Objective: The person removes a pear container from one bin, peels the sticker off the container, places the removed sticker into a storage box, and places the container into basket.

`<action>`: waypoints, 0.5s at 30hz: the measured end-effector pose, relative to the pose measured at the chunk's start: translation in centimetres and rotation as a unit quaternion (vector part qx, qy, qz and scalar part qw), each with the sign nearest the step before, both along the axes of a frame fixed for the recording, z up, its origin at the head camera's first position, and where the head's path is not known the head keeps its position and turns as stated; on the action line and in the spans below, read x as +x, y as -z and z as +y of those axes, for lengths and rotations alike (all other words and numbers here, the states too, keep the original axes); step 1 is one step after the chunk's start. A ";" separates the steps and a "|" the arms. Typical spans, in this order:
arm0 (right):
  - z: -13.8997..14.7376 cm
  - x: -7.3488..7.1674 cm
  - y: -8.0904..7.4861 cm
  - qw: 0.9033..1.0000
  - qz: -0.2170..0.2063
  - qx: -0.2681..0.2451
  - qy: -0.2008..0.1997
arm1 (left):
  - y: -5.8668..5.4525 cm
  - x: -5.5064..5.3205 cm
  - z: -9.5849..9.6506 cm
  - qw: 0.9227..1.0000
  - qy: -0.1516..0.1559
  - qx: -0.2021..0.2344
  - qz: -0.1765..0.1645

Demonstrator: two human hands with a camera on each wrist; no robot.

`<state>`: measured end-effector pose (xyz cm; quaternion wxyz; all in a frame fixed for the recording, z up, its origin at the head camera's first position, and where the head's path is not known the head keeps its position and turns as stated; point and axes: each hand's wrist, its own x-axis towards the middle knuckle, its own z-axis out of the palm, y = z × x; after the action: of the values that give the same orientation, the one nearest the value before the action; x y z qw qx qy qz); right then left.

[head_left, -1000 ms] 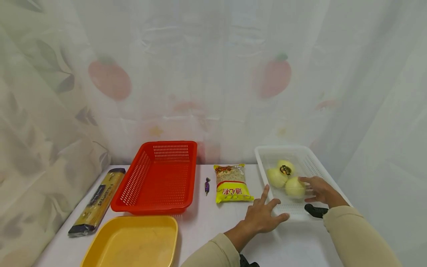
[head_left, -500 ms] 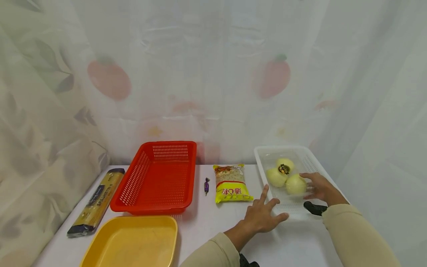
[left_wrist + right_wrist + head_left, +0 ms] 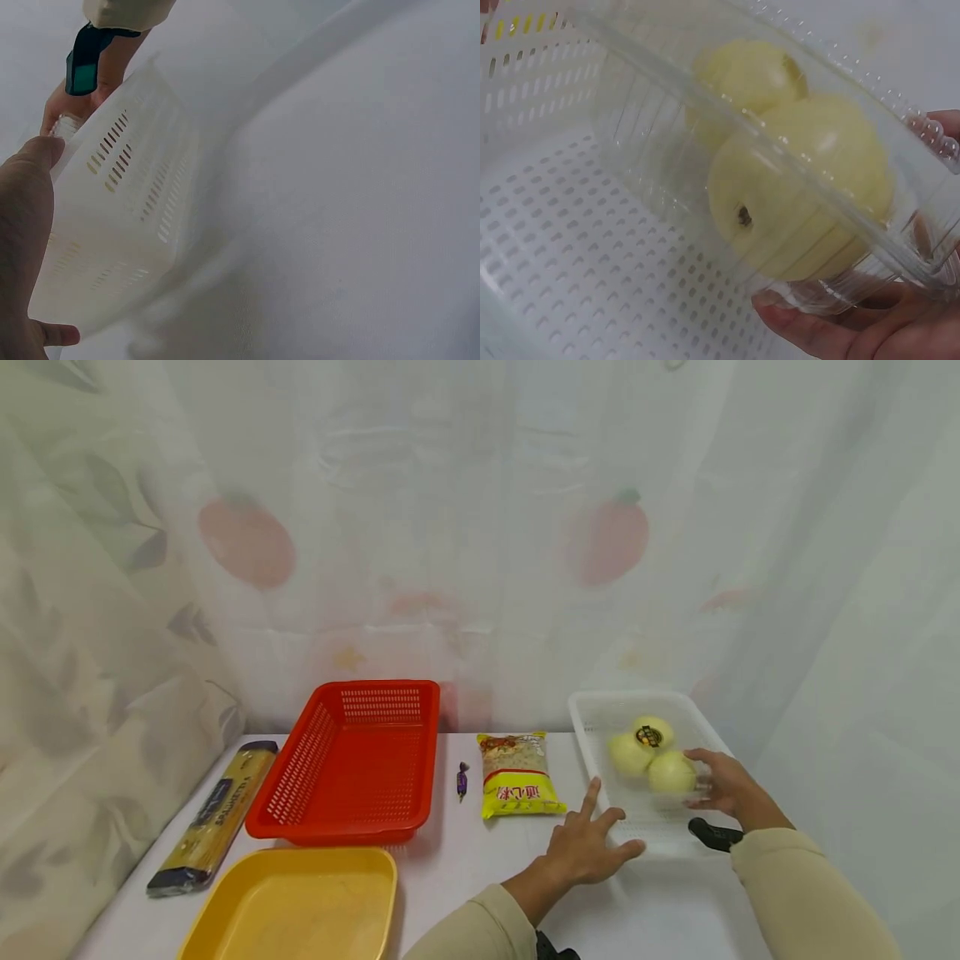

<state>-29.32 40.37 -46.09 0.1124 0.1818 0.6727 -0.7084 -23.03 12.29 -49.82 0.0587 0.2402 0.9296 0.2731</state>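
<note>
My right hand (image 3: pixel 738 789) grips the near right end of a clear plastic box (image 3: pixel 660 172), thumb and fingers on its two sides. Inside the box are three round pale yellow fruits (image 3: pixel 672 772), and a round black label (image 3: pixel 648 737) sits on top. In the right wrist view the box is tilted over the holed floor of a white plastic basket (image 3: pixel 637 695). My left hand (image 3: pixel 583 847) is at the basket's near left corner, fingers spread. The left wrist view shows its fingertips against the basket's slotted outer wall (image 3: pixel 142 210).
Left of the basket lie a yellow macaroni bag (image 3: pixel 520 777) and a purple wrapped candy (image 3: pixel 462 782). A red basket (image 3: pixel 378 768) stands farther left, with a yellow tray (image 3: pixel 300 902) in front and a spaghetti pack (image 3: pixel 217 818) beside it. A curtain (image 3: pixel 450 568) hangs behind.
The clear box of fruit has shifted to the right and slightly up inside the white basket, moving with my right hand. My left hand stays at the basket's corner.
</note>
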 end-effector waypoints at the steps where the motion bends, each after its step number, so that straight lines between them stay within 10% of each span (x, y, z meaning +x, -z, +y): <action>1: 0.0 0.1 -0.1 1.000 0.003 -0.007 0.002 | 0.0 0.0 0.0 1.000 0.000 0.001 0.002; 15: -0.1 1.5 -2.5 0.999 0.006 -0.044 -0.011 | 0.1 -0.1 0.0 1.000 0.002 0.009 -0.001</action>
<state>-27.80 40.24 -43.61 0.1239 0.1649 0.6431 -0.7375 -23.12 12.26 -49.91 0.0583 0.2426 0.9265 0.2816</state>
